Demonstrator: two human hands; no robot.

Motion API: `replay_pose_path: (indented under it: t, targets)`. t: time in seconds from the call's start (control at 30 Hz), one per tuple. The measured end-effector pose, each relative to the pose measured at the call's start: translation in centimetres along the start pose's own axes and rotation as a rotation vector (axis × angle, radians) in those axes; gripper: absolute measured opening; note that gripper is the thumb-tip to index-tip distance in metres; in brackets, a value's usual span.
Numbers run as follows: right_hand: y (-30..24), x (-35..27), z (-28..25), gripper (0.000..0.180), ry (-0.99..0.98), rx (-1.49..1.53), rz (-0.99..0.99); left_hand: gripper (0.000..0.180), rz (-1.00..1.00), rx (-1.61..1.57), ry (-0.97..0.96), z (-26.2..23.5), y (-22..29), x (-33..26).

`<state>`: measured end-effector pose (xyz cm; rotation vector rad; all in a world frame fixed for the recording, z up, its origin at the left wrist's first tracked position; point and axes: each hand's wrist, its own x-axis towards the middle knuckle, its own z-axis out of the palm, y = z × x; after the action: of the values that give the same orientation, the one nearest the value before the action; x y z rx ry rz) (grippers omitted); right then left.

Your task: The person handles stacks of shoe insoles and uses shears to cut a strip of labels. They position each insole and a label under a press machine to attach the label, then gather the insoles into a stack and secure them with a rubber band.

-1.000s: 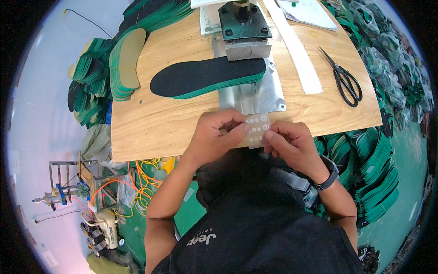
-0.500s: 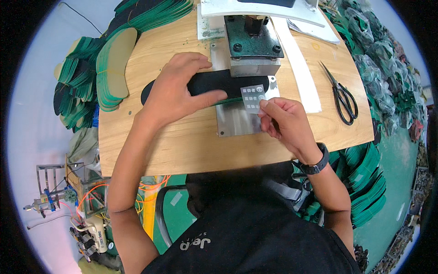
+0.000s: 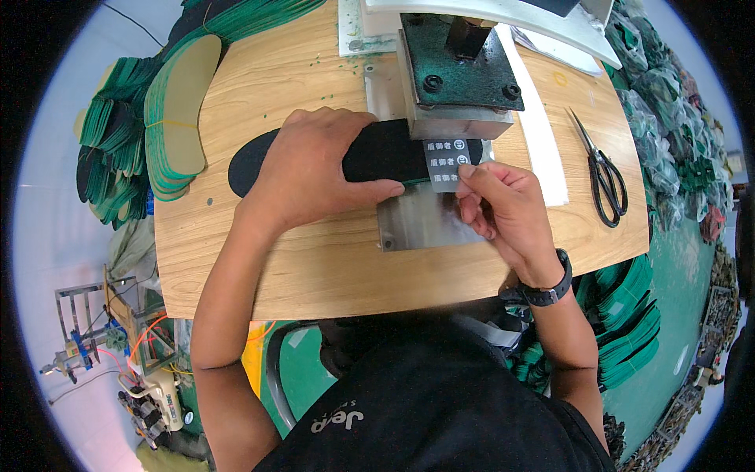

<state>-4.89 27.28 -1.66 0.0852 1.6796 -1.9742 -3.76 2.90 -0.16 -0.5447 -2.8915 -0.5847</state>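
A black insole [image 3: 383, 153] with a green edge lies lengthwise across the metal plate [image 3: 421, 224], its right part in front of the press's metal block [image 3: 460, 124]. My left hand [image 3: 311, 169] grips it around the middle, thumb along the near edge and fingers over the far side. Between thumb and fingers, my right hand [image 3: 510, 200] pinches a small greyish see-through sheet [image 3: 442, 165] printed with rows of white marks. That sheet lies over the insole near its right end, just in front of the block; I cannot tell whether they touch.
Black-handled scissors [image 3: 604, 177] lie on the right of the wooden table [image 3: 314, 271]. Stacked insoles [image 3: 177, 118] stand at the far left, and a white strip [image 3: 543, 141] runs behind the press. Bagged material [image 3: 661, 149] is piled beyond the table's right side.
My right hand has brought the sheet closer to the block and turned it straighter over the insole. My left hand keeps its hold. The whole view has shifted slightly.
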Motion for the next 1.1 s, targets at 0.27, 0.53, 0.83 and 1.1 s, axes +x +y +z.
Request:
replay_pose_path:
  t: [0.27,0.53,0.83,1.1]
  targets:
    - [-0.9,0.3,0.0,0.025,-0.005,-0.033,0.070,0.065,0.030,0.034,0.075,0.2,0.2,-0.2]
    - [0.1,0.5,-0.5,0.026,-0.041,0.071,0.051,0.065,0.049,0.023,0.080,0.7,0.3,-0.1]
    - [0.5,0.2,-0.6,0.020,-0.059,0.100,-0.077,0.049,0.126,-0.126,0.156,0.5,0.2,-0.5]
    - [0.4,-5.7,0.4,0.008,-0.287,-0.473,-0.610,0.015,0.193,-0.245,0.354,1.4,-0.4,-0.9]
